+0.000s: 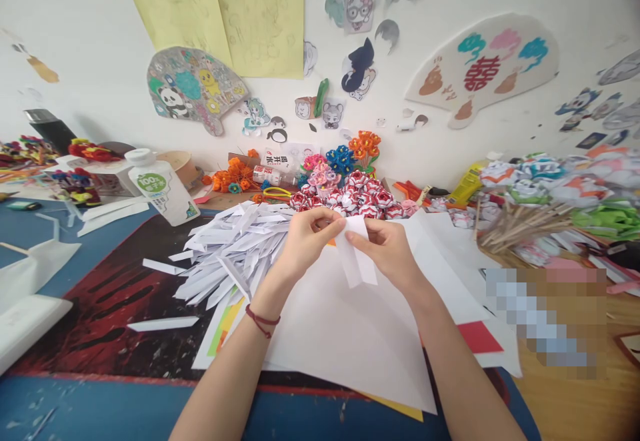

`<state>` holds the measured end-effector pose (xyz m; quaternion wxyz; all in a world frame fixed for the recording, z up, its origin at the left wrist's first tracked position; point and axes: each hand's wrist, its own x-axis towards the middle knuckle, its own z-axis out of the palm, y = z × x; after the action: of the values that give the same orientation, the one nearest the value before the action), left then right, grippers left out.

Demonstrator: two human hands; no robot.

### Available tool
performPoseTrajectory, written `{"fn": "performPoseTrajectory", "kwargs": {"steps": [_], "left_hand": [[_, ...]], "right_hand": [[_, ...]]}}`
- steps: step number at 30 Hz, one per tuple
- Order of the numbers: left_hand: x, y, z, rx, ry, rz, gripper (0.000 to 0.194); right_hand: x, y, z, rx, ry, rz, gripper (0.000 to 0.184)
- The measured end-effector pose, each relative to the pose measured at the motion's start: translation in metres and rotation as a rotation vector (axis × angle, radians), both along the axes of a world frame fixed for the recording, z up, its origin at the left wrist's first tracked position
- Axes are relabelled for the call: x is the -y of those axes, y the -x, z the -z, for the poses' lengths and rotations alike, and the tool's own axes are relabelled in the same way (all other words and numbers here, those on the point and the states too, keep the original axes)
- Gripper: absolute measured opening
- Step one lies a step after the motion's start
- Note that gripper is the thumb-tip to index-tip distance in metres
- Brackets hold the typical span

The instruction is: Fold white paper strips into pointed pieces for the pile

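A strip of white paper [357, 258] with a lengthwise crease hangs between my two hands. My left hand [313, 238] pinches its upper left edge between thumb and fingers. On the other side, my right hand [385, 244] grips the strip with the thumb pressed on its front. Both hands are above large white paper sheets [350, 341] lying on the table. Left of my left hand spreads a heap of folded white paper strips [235, 248]. Several crafted red-and-white flowers [355, 194] lie just beyond my fingers.
A white bottle [163, 188] stands behind the heap at the left. Orange flowers [235, 173] and blue flowers [340, 159] line the wall. To the right are bundled wooden sticks [513, 221] with paper flowers. A pixelated patch covers the area below them.
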<state>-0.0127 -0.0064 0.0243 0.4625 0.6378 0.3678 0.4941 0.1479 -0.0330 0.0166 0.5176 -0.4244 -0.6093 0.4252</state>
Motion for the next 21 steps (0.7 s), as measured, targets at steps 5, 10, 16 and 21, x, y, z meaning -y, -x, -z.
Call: {"fn": "performPoseTrajectory", "kwargs": {"steps": [5, 10, 16, 21], "left_hand": [[0.0016, -0.0039, 0.0005, -0.039, -0.082, -0.028, 0.02], [0.0027, -0.0093, 0.0013, -0.029, -0.103, 0.001, 0.018], [0.0004, -0.0083, 0.0041, -0.008, -0.076, 0.03, 0.024], [0.0007, -0.0071, 0.0032, -0.072, -0.146, 0.0, 0.022]], "right_hand": [[0.0, -0.0003, 0.0, -0.017, -0.004, -0.012, 0.02], [-0.0004, -0.0007, 0.0006, -0.051, 0.017, -0.026, 0.022], [-0.0005, 0.0, 0.0009, -0.083, 0.019, -0.015, 0.027], [-0.0023, -0.0007, 0.0027, -0.084, 0.025, 0.009, 0.028]]}}
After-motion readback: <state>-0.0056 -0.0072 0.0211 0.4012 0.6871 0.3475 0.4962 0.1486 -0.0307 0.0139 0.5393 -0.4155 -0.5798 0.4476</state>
